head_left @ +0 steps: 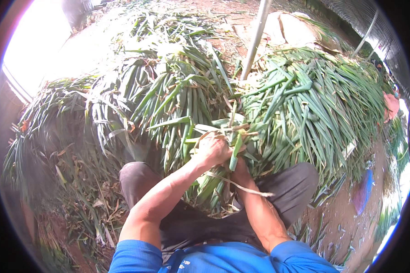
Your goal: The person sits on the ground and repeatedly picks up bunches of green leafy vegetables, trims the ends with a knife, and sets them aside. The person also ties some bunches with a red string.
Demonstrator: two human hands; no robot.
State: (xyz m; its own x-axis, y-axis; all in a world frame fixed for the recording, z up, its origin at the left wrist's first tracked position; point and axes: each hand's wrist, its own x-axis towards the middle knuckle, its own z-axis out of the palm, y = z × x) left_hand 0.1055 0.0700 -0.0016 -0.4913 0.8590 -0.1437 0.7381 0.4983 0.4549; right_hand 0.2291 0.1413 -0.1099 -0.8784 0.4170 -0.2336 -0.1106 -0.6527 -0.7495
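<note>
Between my knees, a small bunch of green onions (207, 189) is held in front of me, its leaves crossing over and under my hands. My left hand (212, 148) is closed around the leaves at the upper part of the bunch. Close against it, my right hand (240, 169) grips the same bunch from the right, with its fingers mostly hidden by leaves and the left hand. A thin pale strip (246, 187) trails from the bunch across my right wrist. Some dry, yellowish leaf ends stick out above my hands.
Large heaps of green onions lie ahead, at the left (177, 95) and right (323, 104). A metal pole (256, 41) rises between them. A pale sack (289, 29) sits behind the right heap. A blue-purple piece of plastic (363, 192) lies at right; leaf scraps litter the ground.
</note>
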